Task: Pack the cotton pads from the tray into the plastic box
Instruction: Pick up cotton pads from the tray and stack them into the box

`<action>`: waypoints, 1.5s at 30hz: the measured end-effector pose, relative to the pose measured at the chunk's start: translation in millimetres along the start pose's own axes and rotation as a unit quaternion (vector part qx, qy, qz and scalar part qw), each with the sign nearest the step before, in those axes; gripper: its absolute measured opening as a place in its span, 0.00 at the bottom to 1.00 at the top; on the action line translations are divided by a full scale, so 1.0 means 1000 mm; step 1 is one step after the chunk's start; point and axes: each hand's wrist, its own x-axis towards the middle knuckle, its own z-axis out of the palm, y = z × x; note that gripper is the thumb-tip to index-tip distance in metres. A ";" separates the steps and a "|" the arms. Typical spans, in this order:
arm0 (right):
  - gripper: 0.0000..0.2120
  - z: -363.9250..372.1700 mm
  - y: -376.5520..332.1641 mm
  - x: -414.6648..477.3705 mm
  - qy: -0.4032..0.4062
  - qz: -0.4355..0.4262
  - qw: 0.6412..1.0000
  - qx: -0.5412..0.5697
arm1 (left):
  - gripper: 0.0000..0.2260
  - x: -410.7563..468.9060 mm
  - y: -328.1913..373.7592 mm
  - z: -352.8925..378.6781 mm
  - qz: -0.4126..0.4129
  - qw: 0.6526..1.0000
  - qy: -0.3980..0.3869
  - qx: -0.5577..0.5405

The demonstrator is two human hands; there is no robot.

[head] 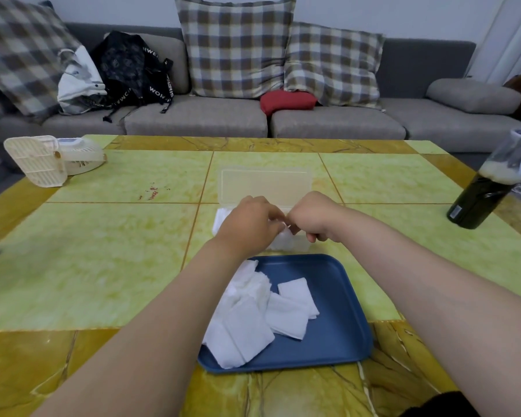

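Most of the view is a green-and-yellow tiled table point(118, 251). At its near edge sits the blue tray point(337, 326), with a loose heap of cotton pads point(247, 320) on its left half. Just beyond the tray stands the plastic box point(297, 245), its clear lid point(265, 185) hinged back and upright. Some white pads already show inside the box, at its left end and under the hands.

The left hand point(248, 227) and the right hand point(313, 219) meet over the box, fingers curled down toward the pads. Whether they pinch a pad or only tamp the stack I cannot tell, since the knuckles hide the fingertips.

The step in hand looks like seating a batch. To do it well, square the pads against the box walls and press them flat, so no corner rides over the rim and catches the lid. Keep the pressure light and even, because the box looks thin and could skid. The tray heap is untidy, so the next batch is best squared before lifting.
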 end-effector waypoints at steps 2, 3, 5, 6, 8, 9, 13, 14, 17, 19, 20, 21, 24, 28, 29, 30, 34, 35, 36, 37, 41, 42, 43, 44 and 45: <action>0.09 -0.004 0.003 -0.005 0.002 -0.017 1.000 0.008 | 0.12 -0.001 0.001 -0.002 0.001 1.000 0.002 0.010; 0.10 -0.005 0.004 -0.007 0.003 -0.026 1.000 0.003 | 0.12 -0.003 0.003 -0.004 0.002 1.000 0.003 0.016; 0.13 -0.008 0.008 -0.012 0.010 -0.060 0.998 -0.033 | 0.13 -0.008 0.008 -0.009 0.012 0.999 0.008 0.033; 0.14 -0.009 0.011 -0.015 0.020 -0.085 0.994 -0.060 | 0.13 -0.011 0.011 -0.012 0.018 0.999 0.012 0.042; 0.15 -0.011 0.016 -0.025 0.050 -0.143 0.984 -0.097 | 0.12 -0.018 0.018 -0.018 0.024 0.998 0.021 0.046; 0.14 -0.012 0.017 -0.031 0.058 -0.171 0.978 -0.101 | 0.11 -0.022 0.021 -0.020 0.023 0.999 0.023 0.039; 0.09 -0.013 0.024 -0.054 -0.004 -0.220 0.961 -0.166 | 0.07 -0.040 0.035 -0.027 -0.019 0.999 -0.033 -0.002; 0.07 -0.011 0.027 -0.058 -0.032 -0.217 0.957 -0.188 | 0.08 -0.045 0.038 -0.027 -0.027 0.998 -0.064 0.000; 0.10 0.001 0.039 -0.067 -0.101 -0.201 0.945 -0.238 | 0.09 -0.060 0.042 -0.026 -0.041 0.989 -0.143 0.004; 0.18 0.010 0.046 -0.069 -0.112 -0.199 0.938 -0.261 | 0.09 -0.064 0.040 -0.023 -0.049 0.983 -0.178 0.011; 0.20 0.013 0.048 -0.069 -0.110 -0.202 0.937 -0.263 | 0.10 -0.064 0.039 -0.022 -0.054 0.980 -0.193 0.015; 0.20 0.014 0.050 -0.069 -0.108 -0.206 0.937 -0.261 | 0.11 -0.064 0.038 -0.021 -0.059 0.977 -0.206 0.019; 0.15 0.016 0.053 -0.067 -0.107 -0.211 0.941 -0.240 | 0.14 -0.063 0.037 -0.021 -0.067 0.972 -0.224 0.017; 0.11 0.014 0.055 -0.063 -0.094 -0.204 0.956 -0.186 | 0.17 -0.064 0.034 -0.021 -0.076 0.973 -0.217 -0.029; 0.13 0.014 0.055 -0.064 -0.096 -0.199 0.960 -0.173 | 0.18 -0.064 0.033 -0.021 -0.079 0.973 -0.215 -0.034; 0.14 0.013 0.054 -0.064 -0.097 -0.193 0.963 -0.163 | 0.18 -0.064 0.032 -0.020 -0.082 0.972 -0.216 -0.037; 0.06 0.003 0.052 -0.062 -0.113 -0.168 0.975 -0.088 | 0.13 -0.065 0.031 -0.017 -0.098 0.970 -0.212 -0.059; 0.04 -0.001 0.052 -0.062 -0.113 -0.167 0.978 -0.058 | 0.11 -0.065 0.030 -0.017 -0.103 0.971 -0.199 -0.081; 0.03 -0.005 0.051 -0.062 -0.108 -0.167 0.979 -0.032 | 0.09 -0.065 0.030 -0.017 -0.109 0.971 -0.180 -0.110; 0.03 -0.009 0.051 -0.062 -0.101 -0.167 0.981 -0.007 | 0.07 -0.064 0.030 -0.018 -0.118 0.969 -0.159 -0.147; 0.03 -0.017 0.052 -0.063 -0.098 -0.155 0.975 0.125 | 0.03 -0.064 0.034 -0.027 -0.171 0.929 -0.116 -0.308; 0.05 -0.017 0.052 -0.063 -0.095 -0.152 0.972 0.150 | 0.02 -0.064 0.035 -0.029 -0.178 0.920 -0.115 -0.330; 0.07 -0.017 0.053 -0.062 -0.083 -0.153 0.971 0.164 | 0.03 -0.065 0.036 -0.031 -0.184 0.910 -0.114 -0.353; 0.09 -0.015 0.052 -0.062 -0.066 -0.158 0.970 0.172 | 0.05 -0.065 0.037 -0.032 -0.189 0.899 -0.114 -0.378; 0.10 -0.013 0.051 -0.062 -0.052 -0.165 0.969 0.178 | 0.08 -0.065 0.038 -0.032 -0.194 0.889 -0.111 -0.399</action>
